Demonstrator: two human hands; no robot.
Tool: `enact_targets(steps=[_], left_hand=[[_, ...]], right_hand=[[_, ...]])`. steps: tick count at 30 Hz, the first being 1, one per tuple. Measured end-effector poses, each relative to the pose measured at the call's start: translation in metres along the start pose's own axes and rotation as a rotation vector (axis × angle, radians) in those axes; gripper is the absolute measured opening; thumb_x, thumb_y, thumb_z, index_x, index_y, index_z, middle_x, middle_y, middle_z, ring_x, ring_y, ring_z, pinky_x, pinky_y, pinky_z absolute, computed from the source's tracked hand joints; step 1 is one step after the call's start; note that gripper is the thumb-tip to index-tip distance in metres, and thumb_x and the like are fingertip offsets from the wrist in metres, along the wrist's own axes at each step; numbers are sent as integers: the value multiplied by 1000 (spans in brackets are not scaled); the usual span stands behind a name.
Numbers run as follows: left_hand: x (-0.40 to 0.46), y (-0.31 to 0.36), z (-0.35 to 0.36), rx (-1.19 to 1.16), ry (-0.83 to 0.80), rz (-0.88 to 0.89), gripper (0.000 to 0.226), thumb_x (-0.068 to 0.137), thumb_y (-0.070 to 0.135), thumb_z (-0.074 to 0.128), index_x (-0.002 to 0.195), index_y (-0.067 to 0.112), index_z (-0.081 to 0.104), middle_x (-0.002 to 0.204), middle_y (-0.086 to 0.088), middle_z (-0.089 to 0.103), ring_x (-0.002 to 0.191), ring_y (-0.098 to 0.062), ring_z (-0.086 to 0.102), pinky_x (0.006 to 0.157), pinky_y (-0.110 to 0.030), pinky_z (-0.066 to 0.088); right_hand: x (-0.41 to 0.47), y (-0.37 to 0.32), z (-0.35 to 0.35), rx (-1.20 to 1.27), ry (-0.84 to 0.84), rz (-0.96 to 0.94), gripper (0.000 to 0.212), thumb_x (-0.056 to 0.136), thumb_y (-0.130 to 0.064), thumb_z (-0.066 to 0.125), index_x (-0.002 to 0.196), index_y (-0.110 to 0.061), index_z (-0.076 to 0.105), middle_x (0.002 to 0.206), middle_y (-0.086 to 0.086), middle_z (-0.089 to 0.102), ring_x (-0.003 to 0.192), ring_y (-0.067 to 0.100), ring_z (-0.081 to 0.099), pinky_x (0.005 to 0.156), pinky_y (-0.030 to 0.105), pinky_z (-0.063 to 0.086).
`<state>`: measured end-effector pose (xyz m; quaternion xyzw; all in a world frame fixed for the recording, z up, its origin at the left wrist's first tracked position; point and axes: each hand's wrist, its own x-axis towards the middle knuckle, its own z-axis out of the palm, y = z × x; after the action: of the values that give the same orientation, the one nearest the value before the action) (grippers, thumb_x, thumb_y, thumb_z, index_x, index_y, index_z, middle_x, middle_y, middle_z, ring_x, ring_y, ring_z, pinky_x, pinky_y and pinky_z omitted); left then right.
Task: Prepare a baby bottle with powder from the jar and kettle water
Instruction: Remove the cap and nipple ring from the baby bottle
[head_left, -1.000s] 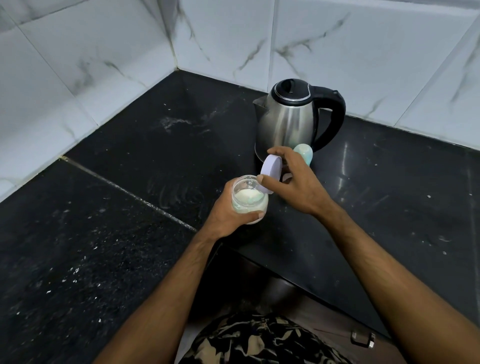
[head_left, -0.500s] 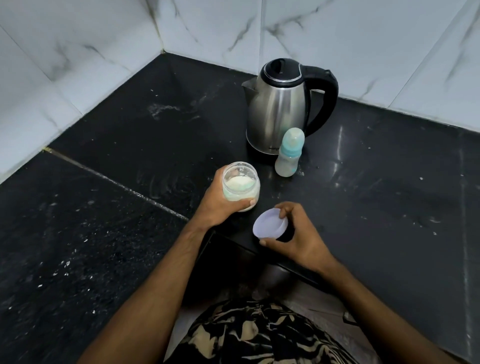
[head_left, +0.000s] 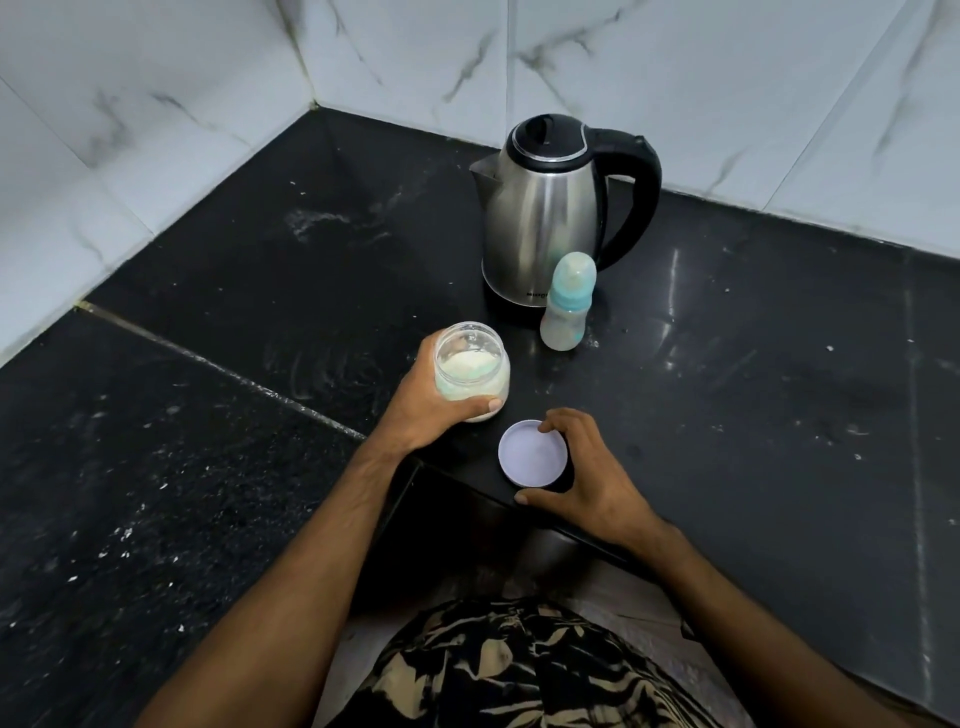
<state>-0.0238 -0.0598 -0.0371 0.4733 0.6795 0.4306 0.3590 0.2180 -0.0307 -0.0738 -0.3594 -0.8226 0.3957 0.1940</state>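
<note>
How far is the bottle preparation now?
Early stage. Done: the jar is open, powder visible inside, held by the left hand. In hand: the right hand sets the lid on the counter, fingers curled at its rim. Left: the baby bottle has its cap on, and the kettle stands untouched.
</note>
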Motion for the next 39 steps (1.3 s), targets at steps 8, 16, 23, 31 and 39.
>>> enact_targets(steps=[8, 16, 23, 31, 39], left_hand=[[10, 26, -13, 11, 53, 45, 118, 51, 60, 82, 150, 28, 27, 154, 10, 32, 140, -4, 32, 111, -20, 30], [35, 86, 17, 175, 18, 269, 90, 73, 46, 82, 148, 25, 35, 149, 10, 40, 136, -4, 37, 104, -14, 27], [31, 85, 47, 174, 11, 275, 81, 79, 31, 81, 146, 17, 38, 144, 6, 46, 123, 11, 42, 95, 2, 28], [28, 82, 69, 78, 72, 263, 74, 81, 22, 79, 143, 21, 38, 134, 21, 46, 124, 7, 44, 98, -8, 34], [30, 80, 97, 171, 69, 368, 76, 82, 15, 76, 146, 14, 35, 146, -1, 43, 134, -8, 41, 109, -18, 34]], right_hand=[[16, -3, -27, 194, 168, 149, 56, 83, -45, 74, 126, -34, 40, 130, -11, 48, 117, -1, 50, 93, 10, 42], [77, -6, -81, 181, 417, 80, 45, 86, -26, 75, 123, -19, 50, 120, -1, 58, 108, 13, 57, 88, 32, 53], [135, -25, -105, -105, 293, -9, 71, 83, -34, 75, 141, -12, 40, 137, 10, 45, 116, 17, 51, 96, 27, 46], [136, -27, -104, -255, 189, -7, 57, 85, -32, 73, 134, -17, 47, 128, 6, 55, 107, 24, 58, 87, 34, 46], [86, -24, -120, -191, 251, -11, 59, 82, -34, 76, 133, -23, 48, 126, 1, 57, 105, 15, 57, 87, 34, 53]])
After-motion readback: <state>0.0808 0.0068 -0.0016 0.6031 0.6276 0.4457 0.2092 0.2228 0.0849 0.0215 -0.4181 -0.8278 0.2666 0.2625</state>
